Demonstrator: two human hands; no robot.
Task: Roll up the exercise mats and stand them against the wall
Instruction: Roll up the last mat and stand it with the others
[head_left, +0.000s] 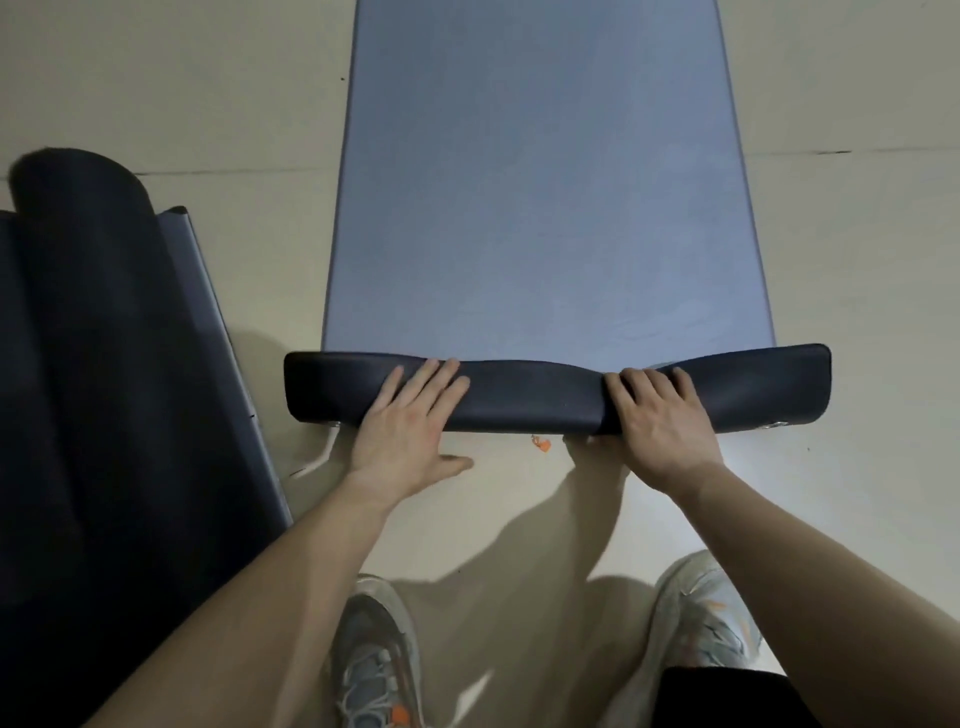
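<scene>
A blue exercise mat (540, 182) lies flat on the floor, running away from me. Its near end is folded over into a low dark roll (535, 397) that shows the navy underside. My left hand (410, 421) presses flat on the roll left of centre, fingers spread, thumb out over the floor. My right hand (660, 415) curls over the roll right of centre, fingers on top and thumb tucked under the near edge. A second dark mat (98, 364) lies at the left, partly rolled at its far end.
The floor (857, 312) is pale beige with a seam line across it. A small orange scrap (542, 445) and a white cord (322, 457) lie by the roll's near edge. My two sneakers (374, 660) stand at the bottom of the frame.
</scene>
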